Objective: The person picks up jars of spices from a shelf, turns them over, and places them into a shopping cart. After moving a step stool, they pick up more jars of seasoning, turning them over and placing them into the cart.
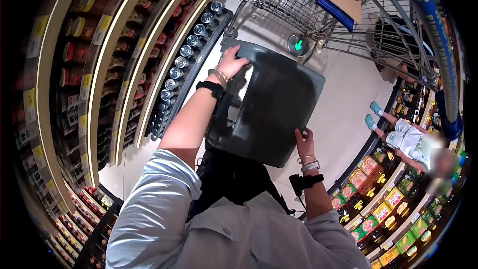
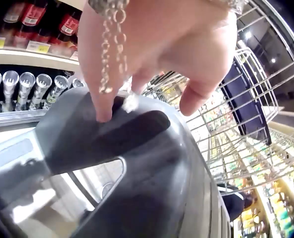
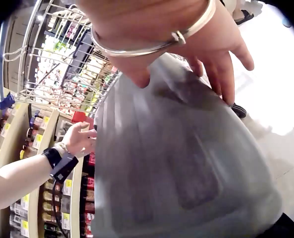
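Note:
A large dark grey plastic object (image 1: 279,104) with rounded corners and a cut-out stands in front of the person's body. At its upper left corner the left hand (image 1: 232,64) grips the edge; in the left wrist view this hand (image 2: 157,54) spans the rim (image 2: 152,124), fingers bent down on both sides. The right hand (image 1: 304,144) touches the lower right side. Seen from the right wrist, that hand (image 3: 186,54) lies over the narrow end of the grey body (image 3: 157,158), thumb and fingers spread and loosely bent. The object's underside is hidden.
A wire shopping cart (image 1: 294,0) with a blue bar stands ahead. Shelves of jars (image 1: 82,27) and a row of bottles (image 1: 186,51) line the left. To the right, a child (image 1: 411,142) is beside shelves of bottles (image 1: 371,169). Another person is partly visible behind the cart.

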Tool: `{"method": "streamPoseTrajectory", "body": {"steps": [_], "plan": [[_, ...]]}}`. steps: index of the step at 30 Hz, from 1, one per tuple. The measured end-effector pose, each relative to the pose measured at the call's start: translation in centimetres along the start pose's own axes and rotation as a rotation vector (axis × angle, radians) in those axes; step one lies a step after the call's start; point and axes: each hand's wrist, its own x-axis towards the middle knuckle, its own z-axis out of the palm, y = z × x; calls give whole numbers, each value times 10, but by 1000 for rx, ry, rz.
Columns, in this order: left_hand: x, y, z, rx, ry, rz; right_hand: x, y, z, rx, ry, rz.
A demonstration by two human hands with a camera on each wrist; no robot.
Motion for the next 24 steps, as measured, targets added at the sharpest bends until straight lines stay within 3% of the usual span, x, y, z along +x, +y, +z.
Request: {"method": "streamPoseTrajectory", "body": {"steps": [2, 3, 4, 5, 6, 7, 8, 9, 10, 12, 13, 14, 15, 16, 18, 19, 20, 21, 23, 24], "plan": [[-15, -15, 1, -168, 4, -50, -4, -24, -11, -13, 18, 28], [-28, -28, 5, -57, 56, 52, -4, -32, -14, -21, 40, 58], [-74, 41, -11, 1, -64, -156, 2, -24, -13, -19, 36, 46], [-89, 10, 6, -18, -57, -213, 13, -6, -11, -77, 137, -81], [-112, 23, 4, -156, -305, -245, 21, 1, -8, -134, 237, -208], [-127, -14, 27, -29, -215, 16, 20, -20, -12, -229, 306, -346], [-147, -35, 43, 62, -70, 276, 22, -48, -17, -227, 301, -364], [-169, -32, 48, 165, -25, 223, 24, -76, -20, -262, 278, -505], [-186, -28, 51, 112, 39, 316, 28, -99, -20, -299, 251, -642], [-214, 8, 34, 299, -108, 102, 51, -135, -10, -412, 134, -677], [-223, 11, 27, 295, -98, 102, 60, -154, 2, -491, 135, -669], [-234, 11, 21, 529, -74, 116, 68, -172, 15, -574, 134, -659], [-247, 7, 18, 762, -51, 124, 76, -192, 28, -687, 126, -766], [-260, -36, 25, 918, 83, -12, 82, -213, 51, -807, 114, -879], [-261, -70, 24, 776, 216, -25, 92, -234, 73, -885, 88, -882], [-261, -79, 23, 763, 219, -41, 97, -244, 79, -944, -46, -712], [-257, -83, 17, 609, 169, -26, 101, -245, 86, -1019, -57, -655], [-253, -86, 12, 458, 118, -8, 106, -243, 91, -1020, -34, -637], [-253, -89, 7, 450, 107, 8, 112, -235, 95, -1029, 12, -617], [-252, -89, 4, 451, 106, 38, 113, -232, 95, -1025, 56, -698]]}}
